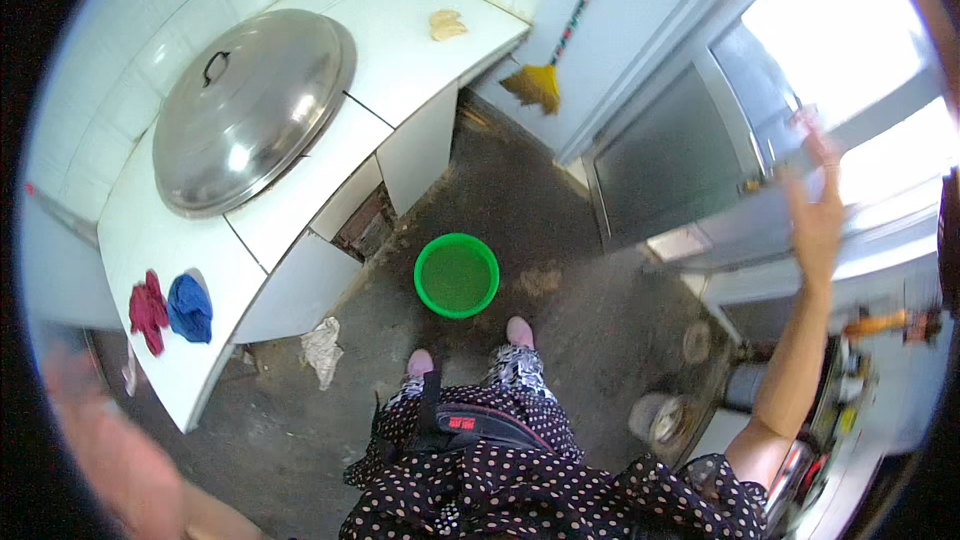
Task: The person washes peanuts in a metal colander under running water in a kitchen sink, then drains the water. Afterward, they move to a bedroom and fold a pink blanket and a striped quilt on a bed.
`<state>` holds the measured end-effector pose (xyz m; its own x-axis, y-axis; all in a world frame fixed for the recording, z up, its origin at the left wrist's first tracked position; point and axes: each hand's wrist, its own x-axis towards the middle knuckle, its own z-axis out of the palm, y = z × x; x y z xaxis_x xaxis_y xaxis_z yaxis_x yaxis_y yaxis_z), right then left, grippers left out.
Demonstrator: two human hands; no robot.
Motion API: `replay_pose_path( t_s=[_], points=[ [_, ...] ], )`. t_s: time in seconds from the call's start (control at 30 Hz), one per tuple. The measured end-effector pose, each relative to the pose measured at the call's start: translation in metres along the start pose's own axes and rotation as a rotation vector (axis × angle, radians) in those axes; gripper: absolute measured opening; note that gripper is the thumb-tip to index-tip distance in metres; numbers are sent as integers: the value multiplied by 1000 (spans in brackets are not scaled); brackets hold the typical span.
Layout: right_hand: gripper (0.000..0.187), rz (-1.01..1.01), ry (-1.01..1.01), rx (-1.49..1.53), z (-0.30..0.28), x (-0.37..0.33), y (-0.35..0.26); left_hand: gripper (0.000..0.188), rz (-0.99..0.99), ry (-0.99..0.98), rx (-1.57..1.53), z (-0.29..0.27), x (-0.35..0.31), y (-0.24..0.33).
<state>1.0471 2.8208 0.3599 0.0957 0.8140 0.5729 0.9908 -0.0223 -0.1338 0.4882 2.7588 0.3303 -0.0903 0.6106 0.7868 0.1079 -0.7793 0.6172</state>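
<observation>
My right hand [818, 218] is raised at the right, in front of the glazed door [665, 155]. Its fingers are apart and nothing shows in them; whether it touches the door frame I cannot tell. At the lower left, my left hand [120, 445] is stretched out to the side, and motion smears its fingers. Nearest to it are a dark red cloth [149, 312] and a blue cloth [190, 309], side by side on the white tiled counter [225, 285]. A green basin [457, 314] with murky water stands on the floor before my feet.
A large domed metal lid [255, 110] covers part of the counter, with a pale yellowish item [446, 25] beyond it. A yellow broom [535, 87] hangs by the wall. A crumpled rag [322, 352] lies on the dark floor; a bucket [662, 420] stands lower right.
</observation>
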Motion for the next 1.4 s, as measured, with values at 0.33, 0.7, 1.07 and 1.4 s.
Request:
replay_pose_path(
  t_s=[0.33, 0.7, 1.07, 1.4],
  points=[
    [47, 124, 332, -879, 95, 14, 347, 43, -1585, 522, 225, 154, -326, -74],
    [40, -90, 385, 98, 226, -59, 303, 42, -1887, 165, 767, 184, -467, -8],
    [39, 472, -1674, 933, 374, -245, 31, 36, -2044, 384, 561, 229, -598, 65],
    [37, 329, -1650, 574, 390, -288, -154, 21, -1365, 1446, -32, 151, -808, 157]
  ],
)
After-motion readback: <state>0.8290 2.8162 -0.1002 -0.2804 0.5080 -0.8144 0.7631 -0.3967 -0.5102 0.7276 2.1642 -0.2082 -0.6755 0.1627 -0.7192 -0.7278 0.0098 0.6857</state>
